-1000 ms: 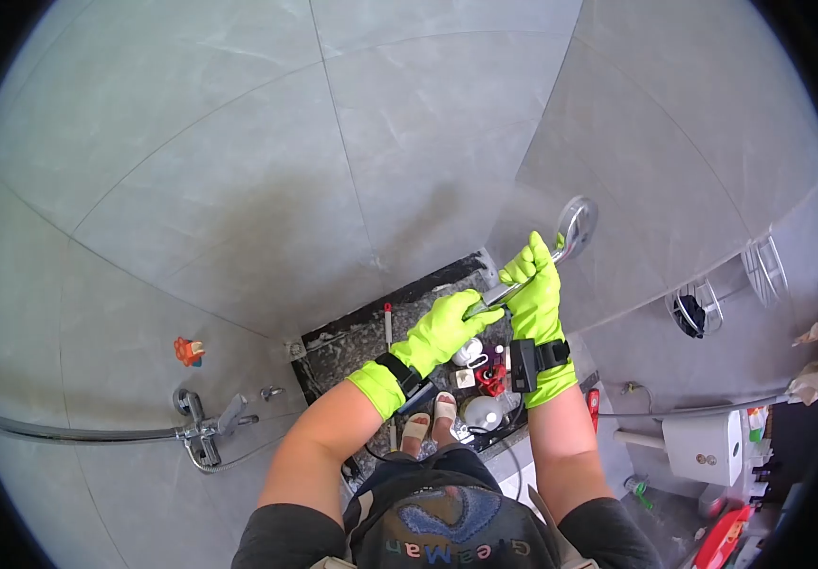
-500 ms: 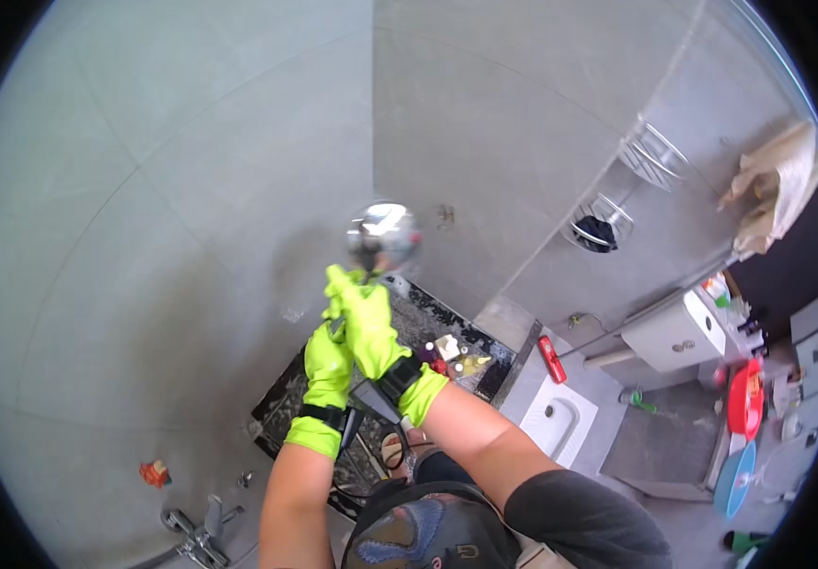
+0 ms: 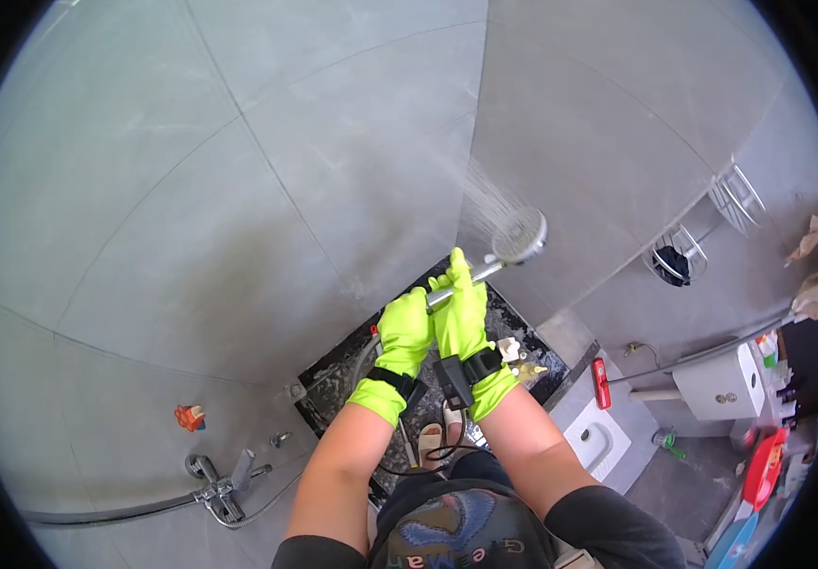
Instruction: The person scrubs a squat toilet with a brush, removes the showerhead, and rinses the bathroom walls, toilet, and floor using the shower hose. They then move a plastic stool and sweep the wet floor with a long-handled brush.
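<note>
A silver shower head sprays water up and to the left onto the grey tiled wall. My right hand, in a yellow-green rubber glove, is closed round its handle near the head. Lower on the same handle, my left hand, gloved alike, is closed too, close beside the right one. Black straps with small dark devices circle both wrists. Below the left hand a pale hose runs down over the wet black floor.
At lower left is a wall mixer tap, with an orange toy above it. Bottles stand right of my hands. Farther right are a squat toilet, a red object, a white cistern and wire racks.
The view has swung right, then partly back left. The shower head first turned toward the camera, its back showing, and now points at the wall with its spray visible. Both hands have kept hold.
</note>
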The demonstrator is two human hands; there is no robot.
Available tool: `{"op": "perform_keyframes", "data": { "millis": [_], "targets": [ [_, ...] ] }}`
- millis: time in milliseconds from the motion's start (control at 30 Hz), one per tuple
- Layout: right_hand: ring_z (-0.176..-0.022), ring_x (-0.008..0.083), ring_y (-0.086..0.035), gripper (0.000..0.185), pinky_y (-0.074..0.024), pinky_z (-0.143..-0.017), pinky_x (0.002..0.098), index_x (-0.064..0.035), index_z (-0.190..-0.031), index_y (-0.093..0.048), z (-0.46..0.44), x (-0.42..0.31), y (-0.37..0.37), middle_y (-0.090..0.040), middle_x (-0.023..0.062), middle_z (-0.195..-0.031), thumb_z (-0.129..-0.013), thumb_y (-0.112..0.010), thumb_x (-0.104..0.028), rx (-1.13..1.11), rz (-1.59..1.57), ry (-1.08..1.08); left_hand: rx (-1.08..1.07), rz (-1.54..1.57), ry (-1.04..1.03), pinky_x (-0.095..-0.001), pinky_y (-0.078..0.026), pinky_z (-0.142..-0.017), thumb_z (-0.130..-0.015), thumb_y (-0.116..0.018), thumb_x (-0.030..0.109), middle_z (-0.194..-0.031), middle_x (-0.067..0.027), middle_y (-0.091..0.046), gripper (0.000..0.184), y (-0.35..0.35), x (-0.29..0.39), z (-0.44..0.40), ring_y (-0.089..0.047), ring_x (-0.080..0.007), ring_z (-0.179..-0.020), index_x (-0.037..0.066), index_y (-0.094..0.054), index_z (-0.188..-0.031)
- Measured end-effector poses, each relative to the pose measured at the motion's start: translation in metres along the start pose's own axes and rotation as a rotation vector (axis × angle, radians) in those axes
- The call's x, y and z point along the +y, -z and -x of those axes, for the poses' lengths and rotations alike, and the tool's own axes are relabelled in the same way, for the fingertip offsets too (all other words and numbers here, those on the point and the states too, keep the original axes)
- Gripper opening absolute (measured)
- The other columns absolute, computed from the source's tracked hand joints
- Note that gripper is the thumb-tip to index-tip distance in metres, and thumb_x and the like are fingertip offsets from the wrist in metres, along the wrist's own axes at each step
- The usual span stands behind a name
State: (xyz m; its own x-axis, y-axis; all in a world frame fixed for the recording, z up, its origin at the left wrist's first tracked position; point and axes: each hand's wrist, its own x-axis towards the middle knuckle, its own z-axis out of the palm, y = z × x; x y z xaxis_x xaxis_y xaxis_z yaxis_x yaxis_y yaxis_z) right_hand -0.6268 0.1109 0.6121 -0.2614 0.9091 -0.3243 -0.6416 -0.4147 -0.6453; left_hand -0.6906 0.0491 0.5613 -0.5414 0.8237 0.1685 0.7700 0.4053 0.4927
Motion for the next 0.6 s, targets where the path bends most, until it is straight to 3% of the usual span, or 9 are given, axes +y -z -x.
{"op": "perform_keyframes", "data": {
  "millis": [67,200,333,367,433,467,533,600],
  "targets": [
    [-0.059,0.0099,-0.049,0.023,-0.0445,-0.055,0.0273,-0.0087,-0.09,-0.056,-0.013,0.004,0.012,-0.051,-0.0021,-0.071,-0.089,-0.07,-0.028,-0.026,-0.006,-0.103,-0.298,0.137,0.043,-0.0413,-0.05,-0.069,-0.085,-0.06,0.022,-0.095,-0.0188,-0.067,0.028,-0.015,-0.011,-0.004,-0.064,-0.0358,-0.083,0.008,-0.063,-0.108],
    [-0.058,0.0088,-0.047,0.025,-0.0456,-0.056,0.0269,-0.0063,-0.097,-0.056,-0.018,0.008,0.021,-0.049,-0.004,-0.068,-0.092,-0.064,-0.029,-0.117,0.248,-0.056,-0.658,0.744,0.242,-0.0338,-0.042,-0.056,-0.084,-0.065,0.024,-0.077,-0.0075,-0.061,0.022,-0.014,-0.012,-0.006,-0.055,-0.0218,-0.064,0.008,-0.064,-0.1],
    [-0.073,0.0135,-0.055,0.031,-0.0514,-0.075,0.033,-0.0048,-0.113,-0.057,-0.009,0.008,0.011,-0.056,0.0028,-0.086,-0.093,-0.064,-0.027,-0.178,0.265,0.014,-0.896,1.053,0.389,-0.0273,-0.033,-0.045,-0.084,-0.069,0.025,-0.062,0.002,-0.053,0.017,0.01,-0.02,-0.006,-0.045,-0.0102,-0.049,0.01,-0.064,-0.09],
    [-0.083,0.0182,-0.059,0.033,-0.0516,-0.084,0.0377,-0.0034,-0.12,-0.055,-0.015,0.008,0.015,-0.06,0.0076,-0.095,-0.094,-0.061,-0.023,-0.257,0.138,-0.096,-0.928,1.187,0.4,-0.0264,-0.03,-0.043,-0.084,-0.069,0.024,-0.06,0.0032,-0.05,0.015,0.013,-0.025,-0.002,-0.042,-0.0091,-0.046,0.012,-0.062,-0.087],
    [-0.086,0.0197,-0.061,0.032,-0.0522,-0.085,0.0394,-0.0031,-0.122,-0.055,-0.021,0.007,0.027,-0.061,0.0092,-0.098,-0.095,-0.059,-0.02,-0.426,0.049,-0.219,-1.008,1.37,0.431,-0.0252,-0.027,-0.04,-0.083,-0.07,0.023,-0.056,0.0053,-0.046,0.016,0.019,-0.035,0.003,-0.04,-0.0079,-0.042,0.015,-0.057,-0.081],
    [-0.088,0.0205,-0.062,0.031,-0.0525,-0.086,0.0402,-0.003,-0.122,-0.055,-0.021,0.004,0.03,-0.062,0.01,-0.1,-0.095,-0.059,-0.018,-0.511,0.006,-0.284,-0.999,1.343,0.524,-0.0225,-0.026,-0.039,-0.082,-0.074,0.02,-0.056,0.0054,-0.044,0.021,0.036,-0.026,0.008,-0.037,-0.0058,-0.042,0.015,-0.053,-0.082],
    [-0.091,0.0221,-0.062,0.026,-0.0525,-0.087,0.0419,-0.0027,-0.118,-0.055,-0.018,0.001,0.032,-0.062,0.0111,-0.102,-0.095,-0.058,-0.014,-0.502,0.026,-0.25,-0.905,1.335,0.506,-0.0231,-0.029,-0.042,-0.081,-0.075,0.021,-0.058,0.0052,-0.045,0.024,0.041,-0.024,0.014,-0.04,-0.0067,-0.045,0.013,-0.053,-0.082],
    [-0.088,0.0208,-0.061,0.023,-0.0528,-0.086,0.0402,-0.0016,-0.113,-0.055,-0.013,0.004,0.03,-0.059,0.0098,-0.098,-0.094,-0.06,-0.012,-0.426,0.041,-0.173,-0.336,1.196,0.357,-0.0245,-0.033,-0.045,-0.079,-0.077,0.018,-0.061,0.0038,-0.049,0.026,0.026,-0.015,0.027,-0.044,-0.0084,-0.05,0.009,-0.054,-0.085]
  ]
}}
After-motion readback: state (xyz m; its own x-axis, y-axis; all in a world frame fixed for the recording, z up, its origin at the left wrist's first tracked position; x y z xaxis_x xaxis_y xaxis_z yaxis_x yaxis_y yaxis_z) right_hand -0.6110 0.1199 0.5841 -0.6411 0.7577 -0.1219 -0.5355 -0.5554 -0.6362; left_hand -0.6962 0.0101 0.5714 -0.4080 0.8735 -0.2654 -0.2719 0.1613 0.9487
